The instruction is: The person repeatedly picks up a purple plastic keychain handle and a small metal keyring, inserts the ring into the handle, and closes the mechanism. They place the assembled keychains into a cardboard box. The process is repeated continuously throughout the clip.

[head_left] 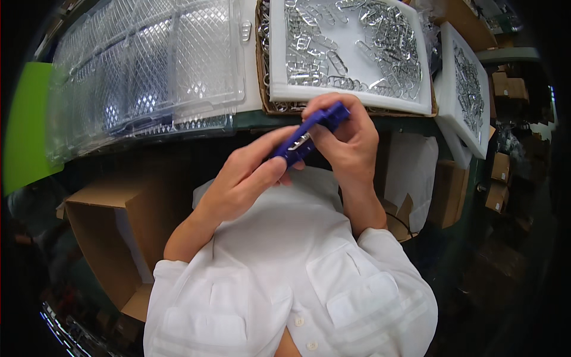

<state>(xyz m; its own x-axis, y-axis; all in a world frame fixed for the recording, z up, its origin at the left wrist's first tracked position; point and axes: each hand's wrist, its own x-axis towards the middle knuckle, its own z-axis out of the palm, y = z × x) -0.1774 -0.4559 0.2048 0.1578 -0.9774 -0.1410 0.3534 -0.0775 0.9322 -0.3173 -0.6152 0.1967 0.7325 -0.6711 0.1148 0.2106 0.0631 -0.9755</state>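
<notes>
A dark blue, long plastic piece (289, 153) is tilted between my hands above my lap, its right end higher. A small shiny metal part (301, 141) shows in an opening along its side. My left hand (244, 172) grips the lower left end, thumb on the near side. My right hand (352, 140) is closed round the upper right end, with the thumb pressed against the side near the metal part. Just beyond the hands, a white shallow tray (348, 95) holds many loose bent-wire metal pieces (392, 47). The exact kind of the blue piece cannot be made out.
Clear ribbed plastic trays (205, 56) are stacked at the left of the table, beside a bright green panel (28, 128). One metal piece (246, 31) lies between trays. Another white tray (476, 101) leans at the right. Below the table stand open cardboard boxes (98, 244).
</notes>
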